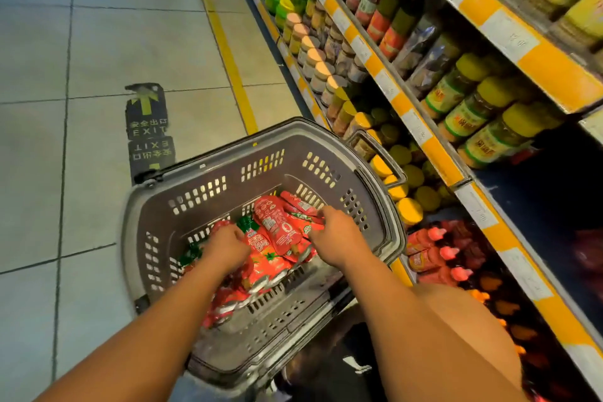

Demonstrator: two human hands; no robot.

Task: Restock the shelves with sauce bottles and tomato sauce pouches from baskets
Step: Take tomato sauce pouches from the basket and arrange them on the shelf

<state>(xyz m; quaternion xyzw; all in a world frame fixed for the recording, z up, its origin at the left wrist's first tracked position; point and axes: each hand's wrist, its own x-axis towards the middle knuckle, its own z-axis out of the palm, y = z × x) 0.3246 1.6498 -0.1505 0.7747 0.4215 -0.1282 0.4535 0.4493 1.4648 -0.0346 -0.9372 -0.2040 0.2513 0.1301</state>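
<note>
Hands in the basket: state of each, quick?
Left hand: fingers curled down into the tomato sauce pouches, gripping some.
Right hand: fingers curled on pouches at the pile's far side, gripping.

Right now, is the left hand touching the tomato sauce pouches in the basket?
Touching: the head view shows the left hand pressed into the tomato sauce pouches, fingers curled among them.

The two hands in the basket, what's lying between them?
In the head view, red tomato sauce pouches fill the stretch between the left hand and the right hand, heaped inside the grey basket.
</note>
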